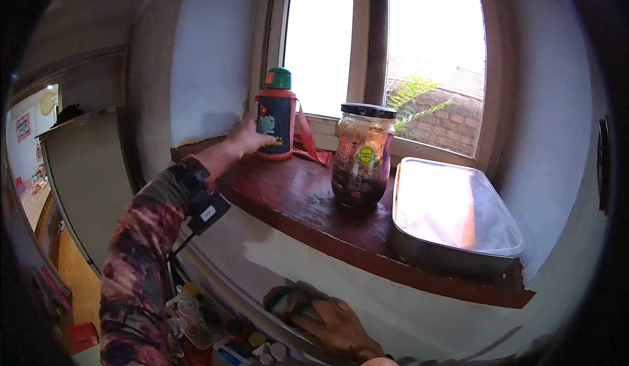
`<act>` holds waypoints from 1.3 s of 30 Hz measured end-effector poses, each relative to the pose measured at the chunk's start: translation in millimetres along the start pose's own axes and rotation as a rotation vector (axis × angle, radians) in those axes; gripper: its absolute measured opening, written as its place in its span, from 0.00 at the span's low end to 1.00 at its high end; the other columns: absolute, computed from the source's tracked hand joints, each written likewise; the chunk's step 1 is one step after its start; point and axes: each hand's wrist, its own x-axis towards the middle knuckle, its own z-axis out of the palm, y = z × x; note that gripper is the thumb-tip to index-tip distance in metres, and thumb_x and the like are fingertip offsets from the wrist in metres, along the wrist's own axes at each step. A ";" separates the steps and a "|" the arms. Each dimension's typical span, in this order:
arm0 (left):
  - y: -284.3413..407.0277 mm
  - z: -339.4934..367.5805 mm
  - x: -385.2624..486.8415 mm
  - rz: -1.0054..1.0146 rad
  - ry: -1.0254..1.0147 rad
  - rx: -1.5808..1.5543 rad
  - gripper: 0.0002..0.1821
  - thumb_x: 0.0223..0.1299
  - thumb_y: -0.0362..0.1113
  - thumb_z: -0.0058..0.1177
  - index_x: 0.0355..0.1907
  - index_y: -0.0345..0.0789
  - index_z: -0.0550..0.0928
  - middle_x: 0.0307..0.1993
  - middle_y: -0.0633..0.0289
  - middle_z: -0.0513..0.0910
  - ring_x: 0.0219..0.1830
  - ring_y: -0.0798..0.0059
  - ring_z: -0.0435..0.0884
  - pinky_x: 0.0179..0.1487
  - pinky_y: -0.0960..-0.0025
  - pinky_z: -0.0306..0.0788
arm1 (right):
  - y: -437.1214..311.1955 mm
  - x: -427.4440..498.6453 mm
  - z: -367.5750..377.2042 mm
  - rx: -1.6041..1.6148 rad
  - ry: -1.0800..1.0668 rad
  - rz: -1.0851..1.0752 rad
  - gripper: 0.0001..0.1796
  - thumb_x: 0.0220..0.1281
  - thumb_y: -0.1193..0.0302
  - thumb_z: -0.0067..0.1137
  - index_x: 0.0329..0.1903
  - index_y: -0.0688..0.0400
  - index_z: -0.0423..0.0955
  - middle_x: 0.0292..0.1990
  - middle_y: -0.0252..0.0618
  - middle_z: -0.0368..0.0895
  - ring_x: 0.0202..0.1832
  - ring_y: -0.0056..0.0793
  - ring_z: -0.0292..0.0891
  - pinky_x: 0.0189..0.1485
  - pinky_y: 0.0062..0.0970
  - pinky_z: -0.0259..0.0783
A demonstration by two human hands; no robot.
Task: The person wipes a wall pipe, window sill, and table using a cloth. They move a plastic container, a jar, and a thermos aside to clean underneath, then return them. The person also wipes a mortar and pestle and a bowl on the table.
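My left hand (248, 135) reaches over the windowsill and grips the lower part of a child's insulated bottle (273, 120). Its thumb lies across the front; the other fingers are hidden behind. The bottle stands upright, with a green cap, a dark blue printed body and a red strap (307, 137) trailing onto the sill. Lower down, my right hand (339, 324) holds what looks like a dark green and pale cloth (285, 301) against the surface below the sill. The fingers partly cover it, so its shape is unclear.
On the red-brown sill (304, 194) stand a glass jar (362, 159) with a black lid and a metal box (452, 208) with a clear lid. Below lie several small jars and containers (258, 339). A dark adapter (209, 213) with a cable hangs beside my left forearm.
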 end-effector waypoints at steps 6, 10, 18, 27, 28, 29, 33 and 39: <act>149.1 -27.9 -76.6 0.083 -0.264 -0.687 0.57 0.57 0.47 0.71 0.76 0.31 0.46 0.56 0.43 0.78 0.58 0.56 0.79 0.64 0.54 0.73 | 1.4 -1.7 7.5 0.034 0.029 0.005 0.24 0.63 0.79 0.53 0.58 0.44 0.82 0.53 0.43 0.73 0.59 0.42 0.71 0.64 0.38 0.65; 195.5 3.5 -112.5 0.026 -0.551 -0.695 0.62 0.55 0.48 0.72 0.77 0.32 0.40 0.61 0.43 0.73 0.66 0.56 0.72 0.71 0.52 0.65 | 1.3 -2.5 9.9 0.029 0.078 0.025 0.24 0.61 0.78 0.54 0.58 0.43 0.82 0.52 0.42 0.74 0.56 0.41 0.72 0.61 0.37 0.65; 210.4 35.1 -113.6 0.054 -0.348 -0.555 0.67 0.41 0.50 0.79 0.75 0.29 0.46 0.67 0.44 0.67 0.71 0.55 0.66 0.75 0.59 0.59 | 1.7 -2.1 16.3 -0.022 0.129 -0.001 0.23 0.59 0.78 0.57 0.55 0.43 0.84 0.51 0.41 0.75 0.54 0.40 0.72 0.61 0.35 0.65; 168.4 54.8 -74.4 0.163 -0.265 -0.568 0.51 0.52 0.39 0.72 0.73 0.37 0.54 0.62 0.51 0.69 0.65 0.59 0.69 0.70 0.59 0.64 | 14.4 -2.0 19.4 0.024 0.178 -0.137 0.22 0.60 0.72 0.55 0.59 0.51 0.80 0.43 0.45 0.71 0.46 0.38 0.72 0.48 0.36 0.67; 161.8 58.2 -65.8 0.178 -0.244 -0.547 0.50 0.52 0.37 0.72 0.73 0.37 0.55 0.61 0.53 0.71 0.64 0.61 0.71 0.70 0.59 0.65 | 14.3 -1.8 18.1 0.003 0.191 -0.161 0.22 0.60 0.72 0.56 0.59 0.51 0.79 0.44 0.45 0.71 0.46 0.38 0.72 0.48 0.36 0.67; 155.6 61.4 -57.6 0.163 -0.242 -0.553 0.49 0.53 0.35 0.72 0.73 0.36 0.56 0.60 0.55 0.73 0.63 0.62 0.72 0.69 0.60 0.65 | 13.8 -1.8 16.3 -0.004 0.133 -0.122 0.23 0.60 0.74 0.56 0.59 0.50 0.80 0.47 0.45 0.73 0.50 0.40 0.73 0.52 0.35 0.67; 133.4 65.9 -40.0 0.148 -0.235 -0.611 0.42 0.54 0.32 0.71 0.70 0.35 0.63 0.58 0.58 0.77 0.60 0.65 0.76 0.68 0.61 0.67 | 10.7 -3.1 8.9 0.058 0.002 -0.043 0.24 0.62 0.80 0.56 0.60 0.50 0.80 0.51 0.47 0.75 0.55 0.43 0.75 0.59 0.36 0.68; 110.2 59.7 -24.7 0.121 -0.340 -0.746 0.45 0.50 0.36 0.77 0.68 0.36 0.64 0.56 0.57 0.78 0.58 0.65 0.78 0.66 0.64 0.70 | 10.2 -2.4 4.7 0.032 0.072 -0.110 0.23 0.62 0.78 0.55 0.59 0.51 0.80 0.50 0.47 0.74 0.52 0.41 0.74 0.58 0.37 0.68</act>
